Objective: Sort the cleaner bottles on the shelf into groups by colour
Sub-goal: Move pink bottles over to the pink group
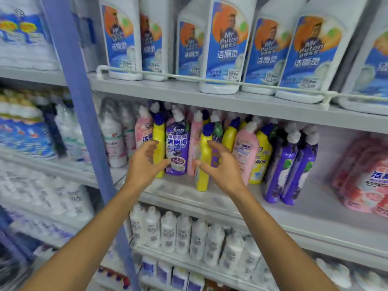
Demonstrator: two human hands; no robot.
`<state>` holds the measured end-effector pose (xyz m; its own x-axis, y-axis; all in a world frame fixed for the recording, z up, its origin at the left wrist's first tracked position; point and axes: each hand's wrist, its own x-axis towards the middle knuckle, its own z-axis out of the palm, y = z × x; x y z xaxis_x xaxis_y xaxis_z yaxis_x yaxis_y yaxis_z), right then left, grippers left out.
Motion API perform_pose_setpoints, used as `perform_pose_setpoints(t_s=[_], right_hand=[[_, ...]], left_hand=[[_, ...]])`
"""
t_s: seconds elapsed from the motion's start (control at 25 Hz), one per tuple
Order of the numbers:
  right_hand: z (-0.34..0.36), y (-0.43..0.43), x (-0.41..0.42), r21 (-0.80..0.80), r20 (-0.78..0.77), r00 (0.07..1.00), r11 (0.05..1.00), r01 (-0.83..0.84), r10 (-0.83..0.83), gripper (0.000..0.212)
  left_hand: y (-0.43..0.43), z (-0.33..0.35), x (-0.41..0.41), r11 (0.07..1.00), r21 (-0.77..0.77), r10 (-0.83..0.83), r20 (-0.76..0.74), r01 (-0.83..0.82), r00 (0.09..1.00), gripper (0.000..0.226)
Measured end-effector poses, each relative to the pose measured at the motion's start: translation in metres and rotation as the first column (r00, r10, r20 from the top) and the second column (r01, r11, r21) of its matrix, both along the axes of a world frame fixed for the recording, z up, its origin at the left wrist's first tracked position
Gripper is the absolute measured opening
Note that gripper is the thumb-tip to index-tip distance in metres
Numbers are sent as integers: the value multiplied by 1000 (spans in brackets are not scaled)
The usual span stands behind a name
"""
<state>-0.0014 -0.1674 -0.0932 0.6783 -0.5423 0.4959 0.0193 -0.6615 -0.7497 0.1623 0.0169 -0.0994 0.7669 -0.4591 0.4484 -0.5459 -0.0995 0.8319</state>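
Mixed cleaner bottles stand on the middle shelf: yellow with blue caps, purple with white caps, pink with white caps. My left hand is open, fingers spread, just in front of a yellow bottle and next to a purple bottle. My right hand is open too, its fingers curled close around a second yellow bottle at the shelf front, without a clear grip. A pink bottle, another yellow one and two purple bottles stand to the right.
Large white bottles with blue labels fill the upper shelf behind a wire rail. Pink refill packs sit at the right of the middle shelf. White bottles crowd the lower shelf. A blue upright post divides the racks.
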Motion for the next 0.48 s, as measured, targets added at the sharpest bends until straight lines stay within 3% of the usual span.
perform_pose_setpoints(t_s=[0.28, 0.48], right_hand=[[49, 9, 63, 14, 158, 987, 1000, -21, 18, 64], [71, 12, 118, -134, 175, 942, 940, 313, -288, 39]], left_hand=[[-8, 40, 54, 974, -58, 220, -5, -220, 975, 56], [-22, 50, 100, 976, -66, 204, -25, -205, 979, 56]])
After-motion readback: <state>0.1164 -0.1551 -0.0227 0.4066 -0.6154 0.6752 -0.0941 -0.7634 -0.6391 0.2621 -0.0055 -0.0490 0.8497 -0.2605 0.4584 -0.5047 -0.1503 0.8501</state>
